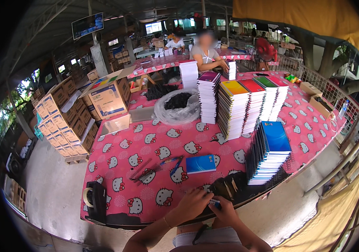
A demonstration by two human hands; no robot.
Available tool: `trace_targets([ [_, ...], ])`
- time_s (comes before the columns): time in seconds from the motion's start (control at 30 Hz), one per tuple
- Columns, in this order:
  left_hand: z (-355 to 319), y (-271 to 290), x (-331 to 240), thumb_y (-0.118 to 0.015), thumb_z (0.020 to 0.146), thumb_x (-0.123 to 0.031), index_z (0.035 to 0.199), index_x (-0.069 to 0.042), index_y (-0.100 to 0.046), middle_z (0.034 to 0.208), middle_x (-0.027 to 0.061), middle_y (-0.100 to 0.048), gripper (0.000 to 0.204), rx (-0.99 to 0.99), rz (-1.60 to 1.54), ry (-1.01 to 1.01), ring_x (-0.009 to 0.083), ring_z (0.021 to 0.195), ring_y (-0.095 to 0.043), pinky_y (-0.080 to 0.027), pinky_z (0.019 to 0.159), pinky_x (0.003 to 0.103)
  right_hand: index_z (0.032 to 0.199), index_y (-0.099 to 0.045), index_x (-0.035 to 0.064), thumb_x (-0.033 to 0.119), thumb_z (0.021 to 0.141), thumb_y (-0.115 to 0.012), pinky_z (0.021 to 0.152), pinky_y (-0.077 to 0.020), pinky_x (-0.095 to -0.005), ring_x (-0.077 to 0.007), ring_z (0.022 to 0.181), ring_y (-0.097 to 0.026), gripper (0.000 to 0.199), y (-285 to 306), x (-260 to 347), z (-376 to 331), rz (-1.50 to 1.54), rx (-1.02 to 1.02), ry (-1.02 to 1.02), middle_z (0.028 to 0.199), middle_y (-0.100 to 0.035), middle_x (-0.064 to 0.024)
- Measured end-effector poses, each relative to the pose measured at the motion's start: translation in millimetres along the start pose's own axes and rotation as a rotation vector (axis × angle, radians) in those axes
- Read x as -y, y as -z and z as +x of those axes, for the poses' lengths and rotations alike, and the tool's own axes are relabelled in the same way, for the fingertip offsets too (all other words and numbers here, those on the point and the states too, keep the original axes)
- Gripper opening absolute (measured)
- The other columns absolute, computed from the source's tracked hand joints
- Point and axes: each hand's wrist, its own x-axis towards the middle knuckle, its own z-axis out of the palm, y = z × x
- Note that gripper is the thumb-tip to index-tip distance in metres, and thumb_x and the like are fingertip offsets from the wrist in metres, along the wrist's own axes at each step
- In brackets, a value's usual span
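Pinching a small blue pen (215,203) at the near desk (146,143) edge, left hand (194,203) and right hand (225,212) both grip it; fumbled, it could drop off the edge, I judge.

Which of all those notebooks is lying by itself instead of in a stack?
The blue notebook, flat on the pink tablecloth just beyond the person's hands. Every other one sits in a tall stack, like the blue-topped stack to its right.
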Motion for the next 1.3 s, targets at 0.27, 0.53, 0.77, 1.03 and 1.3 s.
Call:
trace_targets([
  [0.27, -2.8, -3.5, -7.4, -0.066, 0.088, -0.014, 0.113, -0.010, -0.064, 0.095, 0.0083, -0.062, 0.026, 0.050, -0.034, 0.013, 0.0274, 0.092, -0.063, -0.049, 0.083, 0.040, 0.120, -0.066, 0.0015, 0.009, 0.085, -0.072, 0.092, -0.0527, -0.0383, -0.0357, 0.110, -0.066, 0.036, 13.0, 7.4, 5.6, -0.040, -0.058, 0.148, 0.121, -0.066, -0.0194],
  [0.53, -7.4, -2.1, -0.3, -0.067, 0.087, -0.013, 0.117, -0.011, -0.063, 0.099, 0.0076, -0.061, 0.031, 0.042, -0.133, 0.014, 0.0282, 0.095, -0.062, -0.048, 0.085, 0.043, 0.108, -0.072, 0.0002, 0.009, 0.086, -0.070, 0.094, -0.0482, -0.0420, -0.0315, 0.105, -0.062, 0.023, 130.5, 111.2, 6.5, -0.258, -0.551, 0.405, 0.119, -0.066, -0.0170],
  [0.77, 3.7, 8.4, -1.4, -0.069, 0.083, -0.013, 0.116, -0.011, -0.064, 0.105, 0.0073, -0.061, 0.033, 0.039, -0.060, -0.066, 0.0283, 0.096, -0.062, -0.049, 0.087, 0.044, 0.118, -0.067, 0.0028, 0.017, 0.096, -0.060, 0.109, -0.0377, -0.0416, -0.0291, 0.127, -0.053, 0.027, 237.2, 116.1, 34.6, -0.437, -0.740, 0.343, 0.130, -0.060, -0.0141],
  [1.03, 92.2, 111.7, 3.2, -0.068, 0.078, 0.000, 0.102, -0.007, -0.070, 0.100, 0.0090, -0.066, 0.025, -0.294, -0.034, -0.092, 0.0300, 0.091, -0.064, -0.054, 0.079, 0.041, 0.146, -0.051, 0.0061, 0.013, 0.092, -0.057, 0.116, -0.0323, -0.0372, -0.0255, 0.142, -0.039, 0.055, 282.4, 72.7, 104.1, 0.187, -0.448, -0.009, 0.151, -0.049, -0.0106],
  [1.3, 257.0, 60.9, -15.9, -0.059, 0.079, 0.015, 0.107, -0.002, -0.070, 0.117, 0.0152, -0.068, 0.035, -0.575, -0.521, -0.437, 0.0311, 0.115, -0.066, -0.053, 0.095, 0.040, 0.147, -0.049, 0.0027, 0.009, 0.090, -0.055, 0.108, -0.0406, -0.0334, -0.0228, 0.127, -0.054, 0.057, 265.2, 51.3, 108.7, 0.442, -0.370, -0.027, 0.139, -0.058, -0.0156],
])
